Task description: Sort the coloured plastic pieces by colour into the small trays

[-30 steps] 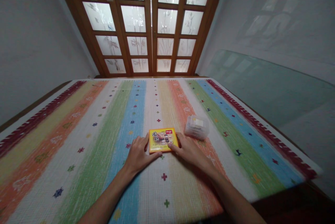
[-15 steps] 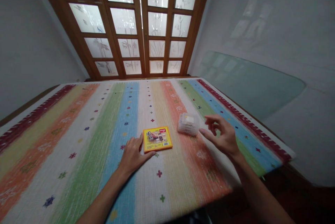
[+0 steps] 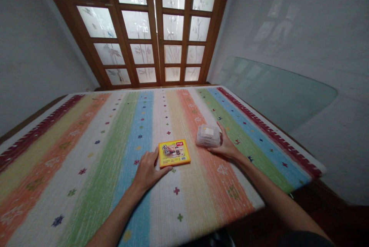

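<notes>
A flat yellow board-game box (image 3: 174, 153) with Chinese characters and pictures of black and white pieces lies on the striped cloth. Its left side is held by my left hand (image 3: 148, 168), with the thumb along the near edge and the fingers at the far-left corner. To its right sits a clear plastic case (image 3: 208, 136) with a pale label on top, looking like a small stack. My right hand (image 3: 226, 145) is closed around the right side of this case, thumb at the near edge and fingers behind. What is inside the case cannot be made out.
The striped tablecloth (image 3: 109, 154) covers a large table whose near-right edge drops off to a dark floor. Wooden doors with frosted panes (image 3: 173, 27) stand behind it. A greenish glass panel (image 3: 276, 89) leans against the right wall.
My right hand has moved left and closed on the plastic case, where before it hovered apart from it. My left hand and the yellow box stay in place.
</notes>
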### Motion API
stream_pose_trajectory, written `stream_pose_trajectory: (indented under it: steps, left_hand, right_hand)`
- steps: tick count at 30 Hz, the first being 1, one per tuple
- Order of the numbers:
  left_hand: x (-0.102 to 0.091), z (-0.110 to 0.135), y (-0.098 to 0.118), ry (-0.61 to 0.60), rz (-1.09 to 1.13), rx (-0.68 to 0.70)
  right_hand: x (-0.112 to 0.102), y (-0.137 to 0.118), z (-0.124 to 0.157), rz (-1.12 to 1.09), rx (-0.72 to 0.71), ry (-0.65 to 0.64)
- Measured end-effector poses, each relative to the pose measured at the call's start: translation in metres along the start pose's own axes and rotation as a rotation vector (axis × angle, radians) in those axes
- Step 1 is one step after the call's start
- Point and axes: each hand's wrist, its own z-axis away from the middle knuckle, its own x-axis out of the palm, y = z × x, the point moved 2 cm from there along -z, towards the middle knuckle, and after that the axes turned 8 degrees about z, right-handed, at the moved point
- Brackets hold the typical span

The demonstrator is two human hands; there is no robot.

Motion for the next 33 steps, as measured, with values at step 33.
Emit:
stream_pose_trajectory:
  steps: [33]
  left_hand:
    - [-0.002, -0.001, 0.004, -0.018, -0.054, -0.007]
  right_hand:
    - [0.098, -0.067, -0.033, -0.089, -0.225, -0.306]
